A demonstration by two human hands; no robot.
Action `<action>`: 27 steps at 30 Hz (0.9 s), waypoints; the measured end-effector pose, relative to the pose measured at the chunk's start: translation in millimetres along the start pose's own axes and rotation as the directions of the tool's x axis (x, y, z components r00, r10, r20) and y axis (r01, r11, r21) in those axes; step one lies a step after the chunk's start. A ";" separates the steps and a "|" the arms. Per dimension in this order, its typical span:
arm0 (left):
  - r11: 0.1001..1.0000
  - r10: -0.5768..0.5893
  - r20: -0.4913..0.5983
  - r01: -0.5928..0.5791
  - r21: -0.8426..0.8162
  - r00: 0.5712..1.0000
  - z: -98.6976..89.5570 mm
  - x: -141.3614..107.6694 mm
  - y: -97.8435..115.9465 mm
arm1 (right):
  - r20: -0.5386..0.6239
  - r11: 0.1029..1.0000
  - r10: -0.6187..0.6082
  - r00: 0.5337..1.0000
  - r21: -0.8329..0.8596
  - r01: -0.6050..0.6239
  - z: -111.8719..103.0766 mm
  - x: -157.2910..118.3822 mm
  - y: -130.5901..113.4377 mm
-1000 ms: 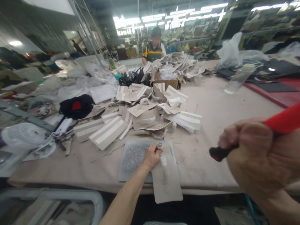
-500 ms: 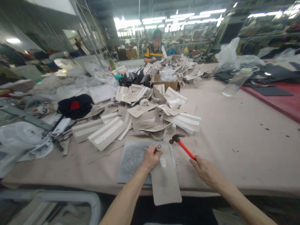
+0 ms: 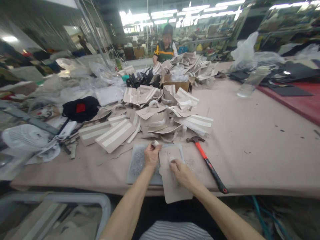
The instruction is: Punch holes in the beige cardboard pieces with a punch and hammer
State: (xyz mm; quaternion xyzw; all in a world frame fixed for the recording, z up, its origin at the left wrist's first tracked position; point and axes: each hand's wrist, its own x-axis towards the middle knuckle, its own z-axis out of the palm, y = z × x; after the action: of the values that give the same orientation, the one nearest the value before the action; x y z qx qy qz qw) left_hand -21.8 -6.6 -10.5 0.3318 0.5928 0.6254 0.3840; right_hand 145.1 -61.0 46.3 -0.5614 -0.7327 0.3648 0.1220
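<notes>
My left hand (image 3: 151, 156) is closed round a short, pale cylindrical tool (image 3: 155, 143), whose end pokes up above the fingers. A flat beige bag panel (image 3: 172, 191) lies partly on a grey, speckled slab (image 3: 137, 165) and hangs over the table's front edge. My right hand (image 3: 182, 170) grips the handle attached to this panel; the fingers hide most of the handle. To the right, a claw hammer (image 3: 203, 153) with a red and black handle rests on the table, touched by neither hand.
Beyond the slab is a heap of beige panels with handles (image 3: 153, 121), with a cardboard box (image 3: 183, 86) behind it. A white fan (image 3: 23, 140) stands at left, a grey-rimmed bin (image 3: 106, 203) below. A clear bottle (image 3: 251, 83) is far right. A person (image 3: 165, 48) sits opposite.
The hammer has gone from my right hand onto the table. My right hand has moved left and taken the panel's handle. My left hand has lifted the cylindrical tool off the handle's end.
</notes>
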 end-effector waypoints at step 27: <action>0.929 0.151 0.113 -0.180 0.322 0.982 -43.4 -31.1 5.5 | -0.537 0.928 -0.068 0.841 0.276 0.251 -41.4 33.1 -46.2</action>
State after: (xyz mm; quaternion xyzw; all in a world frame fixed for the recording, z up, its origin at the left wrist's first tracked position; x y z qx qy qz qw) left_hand -44.9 -54.9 -7.1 0.4670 0.6421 0.5321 0.2939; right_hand 124.3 -19.1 98.8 -0.5458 -0.6444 0.3075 0.4386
